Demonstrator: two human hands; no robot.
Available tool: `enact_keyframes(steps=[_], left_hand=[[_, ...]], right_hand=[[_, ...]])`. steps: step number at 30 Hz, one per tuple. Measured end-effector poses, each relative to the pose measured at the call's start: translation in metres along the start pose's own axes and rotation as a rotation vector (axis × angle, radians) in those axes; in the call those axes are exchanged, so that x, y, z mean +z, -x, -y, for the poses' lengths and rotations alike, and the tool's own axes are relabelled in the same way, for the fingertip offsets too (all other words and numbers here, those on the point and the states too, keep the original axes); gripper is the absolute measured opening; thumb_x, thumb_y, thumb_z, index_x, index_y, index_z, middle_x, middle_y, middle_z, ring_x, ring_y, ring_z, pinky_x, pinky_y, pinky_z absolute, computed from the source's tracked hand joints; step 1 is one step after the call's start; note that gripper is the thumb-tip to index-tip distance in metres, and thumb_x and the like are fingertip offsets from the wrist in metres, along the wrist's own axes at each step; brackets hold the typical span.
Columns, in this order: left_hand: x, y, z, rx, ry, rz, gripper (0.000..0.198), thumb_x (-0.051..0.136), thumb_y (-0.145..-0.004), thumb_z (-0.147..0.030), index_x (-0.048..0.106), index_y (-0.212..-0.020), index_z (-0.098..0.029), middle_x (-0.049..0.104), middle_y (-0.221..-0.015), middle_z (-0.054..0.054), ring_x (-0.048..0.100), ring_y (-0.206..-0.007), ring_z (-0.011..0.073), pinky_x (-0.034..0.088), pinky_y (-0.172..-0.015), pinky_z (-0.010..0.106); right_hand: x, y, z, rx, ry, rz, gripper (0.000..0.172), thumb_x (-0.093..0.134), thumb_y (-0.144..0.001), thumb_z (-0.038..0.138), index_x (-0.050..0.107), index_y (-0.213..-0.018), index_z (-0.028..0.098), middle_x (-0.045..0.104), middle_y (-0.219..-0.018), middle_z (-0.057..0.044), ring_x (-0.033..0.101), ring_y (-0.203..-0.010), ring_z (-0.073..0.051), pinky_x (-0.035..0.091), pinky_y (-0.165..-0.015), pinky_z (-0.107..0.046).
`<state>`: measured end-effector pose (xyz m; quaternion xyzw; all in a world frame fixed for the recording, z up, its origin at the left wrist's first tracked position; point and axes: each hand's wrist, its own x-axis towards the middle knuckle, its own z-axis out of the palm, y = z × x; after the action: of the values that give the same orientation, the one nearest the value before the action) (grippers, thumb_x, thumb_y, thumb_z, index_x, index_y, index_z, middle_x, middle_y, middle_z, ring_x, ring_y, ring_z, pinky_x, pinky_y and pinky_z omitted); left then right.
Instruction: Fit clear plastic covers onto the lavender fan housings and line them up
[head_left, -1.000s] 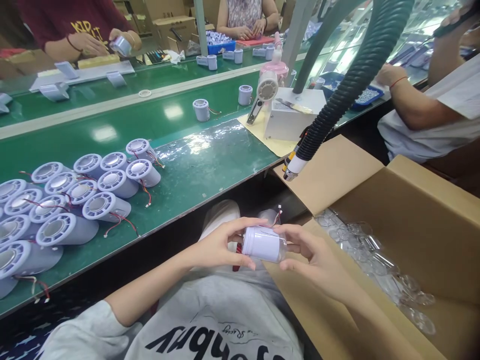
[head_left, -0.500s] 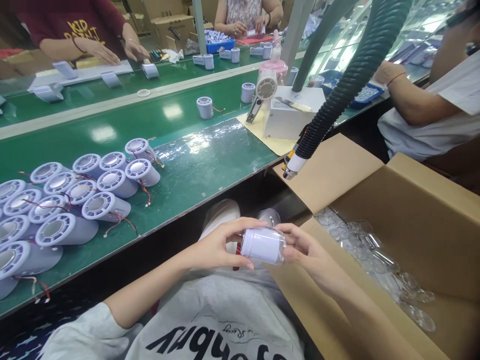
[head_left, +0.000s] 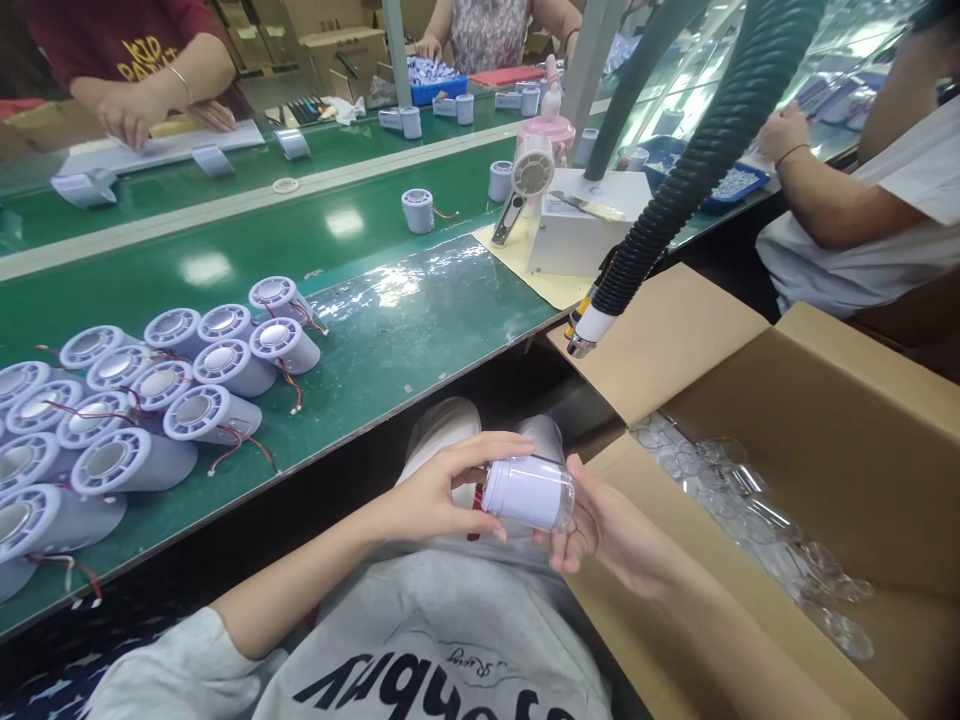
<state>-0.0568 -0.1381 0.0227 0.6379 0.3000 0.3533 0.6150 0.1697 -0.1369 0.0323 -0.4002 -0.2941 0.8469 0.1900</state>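
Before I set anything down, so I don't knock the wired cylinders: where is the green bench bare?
The green bench is largely bare between the wired cylinders and the yellow sheet. Its left end is crowded with cylinders; a white box stands on the sheet.

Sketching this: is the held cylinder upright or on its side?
On its side: the cylinder lies between left hand and right hand.

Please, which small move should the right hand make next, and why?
Probably close the right hand on the clear end of the cylinder: its fingers look loosely open beside that end, though contact is unclear, while the left hand holds the opposite end.
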Motion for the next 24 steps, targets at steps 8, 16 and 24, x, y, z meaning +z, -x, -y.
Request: enact_keyframes(steps=[8,16,24], left_hand=[[0.010,0.003,-0.020,-0.263,0.110,-0.092,0.060,0.076,-0.077,-0.031,0.050,-0.130,-0.027,0.055,-0.124,0.008,0.059,-0.106,0.0211,0.052,-0.090,0.034],[0.011,0.004,-0.013,-0.366,0.282,-0.073,0.057,0.071,-0.081,-0.036,0.046,-0.132,-0.029,0.059,-0.104,0.005,0.061,-0.082,0.0166,0.055,-0.066,0.030],[0.002,0.001,-0.016,-0.253,0.179,0.052,0.072,0.078,-0.074,-0.023,0.048,-0.138,-0.031,0.050,-0.138,0.007,0.054,-0.122,0.0233,0.045,-0.103,0.037]], right_hand=[[-0.006,0.000,-0.009,-0.236,0.283,-0.038,0.066,0.037,-0.089,0.074,0.056,-0.110,0.015,0.070,-0.083,-0.009,0.068,-0.060,-0.016,0.056,-0.049,-0.022],[-0.020,0.011,-0.006,-0.946,1.106,-0.041,0.053,0.065,-0.090,0.018,0.048,-0.136,0.039,0.047,-0.146,-0.002,0.047,-0.132,-0.024,0.042,-0.109,-0.042],[-0.015,0.007,-0.007,-0.538,0.509,-0.128,0.036,0.063,-0.090,0.046,0.065,-0.124,0.032,0.067,-0.126,-0.004,0.063,-0.113,-0.026,0.053,-0.098,-0.040]])
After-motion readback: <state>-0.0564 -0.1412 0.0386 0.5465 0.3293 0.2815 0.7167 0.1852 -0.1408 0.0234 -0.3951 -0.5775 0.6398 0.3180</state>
